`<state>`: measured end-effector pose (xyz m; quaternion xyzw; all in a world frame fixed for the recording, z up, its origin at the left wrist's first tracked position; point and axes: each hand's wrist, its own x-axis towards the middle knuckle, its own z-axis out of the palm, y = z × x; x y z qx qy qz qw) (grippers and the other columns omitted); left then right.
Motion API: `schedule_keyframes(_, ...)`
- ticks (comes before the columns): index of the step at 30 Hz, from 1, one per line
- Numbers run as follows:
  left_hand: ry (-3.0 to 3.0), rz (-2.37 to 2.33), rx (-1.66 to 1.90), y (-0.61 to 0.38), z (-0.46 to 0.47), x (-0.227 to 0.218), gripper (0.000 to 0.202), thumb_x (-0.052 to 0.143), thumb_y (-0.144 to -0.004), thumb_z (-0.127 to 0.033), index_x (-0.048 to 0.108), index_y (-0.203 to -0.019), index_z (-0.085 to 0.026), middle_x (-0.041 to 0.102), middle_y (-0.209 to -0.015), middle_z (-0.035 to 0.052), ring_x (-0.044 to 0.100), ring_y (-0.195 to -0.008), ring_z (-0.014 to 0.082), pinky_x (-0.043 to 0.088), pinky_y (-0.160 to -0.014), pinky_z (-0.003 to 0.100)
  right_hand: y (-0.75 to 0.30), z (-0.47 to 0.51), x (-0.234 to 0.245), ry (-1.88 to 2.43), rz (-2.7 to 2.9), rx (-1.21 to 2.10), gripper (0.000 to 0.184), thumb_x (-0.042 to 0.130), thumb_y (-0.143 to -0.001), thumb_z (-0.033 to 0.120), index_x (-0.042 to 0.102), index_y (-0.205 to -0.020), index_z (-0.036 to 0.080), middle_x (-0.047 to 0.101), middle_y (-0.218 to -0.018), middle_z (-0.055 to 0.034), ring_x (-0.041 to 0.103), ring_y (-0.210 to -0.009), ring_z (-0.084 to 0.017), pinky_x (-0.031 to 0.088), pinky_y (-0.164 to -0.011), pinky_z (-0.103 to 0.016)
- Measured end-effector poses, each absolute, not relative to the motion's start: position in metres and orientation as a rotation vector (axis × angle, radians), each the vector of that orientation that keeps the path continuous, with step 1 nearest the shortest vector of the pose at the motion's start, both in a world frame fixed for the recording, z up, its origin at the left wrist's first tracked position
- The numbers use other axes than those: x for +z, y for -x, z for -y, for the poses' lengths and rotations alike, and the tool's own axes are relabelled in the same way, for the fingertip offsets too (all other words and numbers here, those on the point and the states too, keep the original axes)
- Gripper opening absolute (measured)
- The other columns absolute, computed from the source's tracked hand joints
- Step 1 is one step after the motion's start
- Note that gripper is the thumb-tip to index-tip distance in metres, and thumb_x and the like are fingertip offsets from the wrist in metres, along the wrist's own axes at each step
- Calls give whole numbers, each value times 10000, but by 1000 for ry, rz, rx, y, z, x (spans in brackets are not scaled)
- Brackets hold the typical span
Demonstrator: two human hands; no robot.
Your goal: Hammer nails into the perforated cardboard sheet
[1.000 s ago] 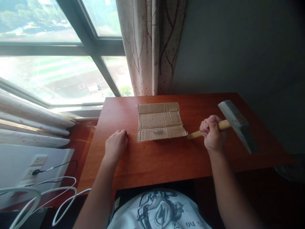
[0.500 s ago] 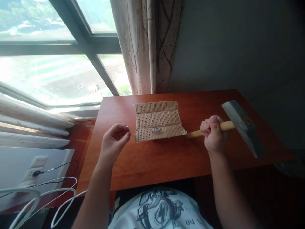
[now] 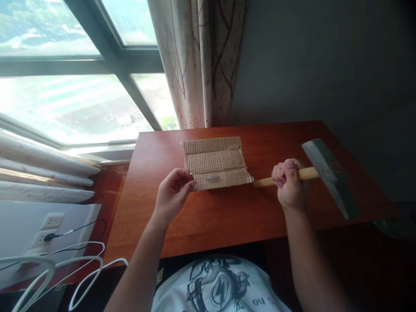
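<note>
A folded sheet of cardboard, dotted with rows of small holes, lies on the wooden table. Several small metal pieces, like nails or screws, form a short row on its near panel. At the sheet's near left corner, my left hand pinches a small shiny metal piece, too small to name surely. My right hand is wrapped round the wooden handle of a hammer, holding it over the table's right side with its big grey head pointing right.
On the left is a large window with curtains. A wall socket with a black plug and white cables are at the lower left. A dark wall stands behind the table.
My left hand has moved right with the small metal piece, from beside the cardboard to over its near left corner. My right hand and the hammer have barely shifted.
</note>
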<state>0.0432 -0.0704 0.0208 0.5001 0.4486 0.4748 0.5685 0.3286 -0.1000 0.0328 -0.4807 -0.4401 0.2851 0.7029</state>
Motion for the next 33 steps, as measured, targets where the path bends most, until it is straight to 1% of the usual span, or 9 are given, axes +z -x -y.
schedule_keyframes(7, -1324, -1110, 1122, -41, 66, 12, 250, 828, -687, -222, 624, -821, -169, 600, -754, -18, 597, -701, 104, 549, -672, 221, -330, 101, 31, 1033, 959, 651, 437, 576, -947, 383, 391, -591, 209, 292, -471, 81, 273, -386, -60, 171, -382, -245)
schedule_keyframes(12, -1539, -1221, 1131, -46, 66, 12, 156, 794, -739, -264, 684, -806, -177, 672, -750, -4, 653, -701, 127, 557, -659, 231, -331, 101, 30, 1027, 963, 647, 443, 571, -955, 374, 388, -588, 205, 296, -473, 79, 282, -386, -58, 174, -383, -245)
schedule_keyframes(16, -1722, -1344, 1130, -50, 67, 14, 109, 763, -775, -274, 743, -847, -194, 749, -816, 12, 683, -720, 142, 560, -684, 247, -331, 102, 30, 1020, 961, 653, 441, 570, -956, 362, 388, -587, 204, 301, -476, 78, 284, -387, -58, 169, -382, -248)
schedule_keyframes(18, -1768, -1385, 1135, -51, 67, 15, 101, 741, -797, -266, 752, -873, -201, 768, -854, 14, 702, -759, 151, 565, -717, 251, -330, 101, 30, 1016, 958, 652, 438, 573, -953, 357, 389, -586, 204, 305, -477, 78, 285, -387, -59, 165, -380, -250)
schedule_keyframes(21, -1806, -1387, 1126, -51, 66, 15, 102, 702, -830, -248, 752, -905, -201, 778, -890, 14, 723, -825, 164, 575, -767, 255, -330, 101, 30, 1012, 955, 651, 434, 577, -949, 354, 391, -586, 205, 305, -478, 78, 284, -387, -60, 162, -379, -253)
schedule_keyframes(25, -1882, -1352, 1098, -51, 66, 15, 124, 641, -865, -207, 739, -941, -199, 777, -930, 14, 725, -866, 164, 568, -800, 253, -330, 102, 30, 1004, 957, 653, 434, 577, -948, 354, 392, -584, 206, 307, -479, 75, 283, -388, -62, 160, -377, -257)
schedule_keyframes(33, -1887, -1268, 1107, -52, 66, 13, 149, 573, -900, -153, 696, -974, -192, 757, -926, 15, 709, -865, 143, 550, -808, 243, -330, 102, 28, 1025, 971, 661, 432, 579, -944, 380, 404, -589, 208, 306, -477, 74, 289, -394, -66, 158, -378, -258)
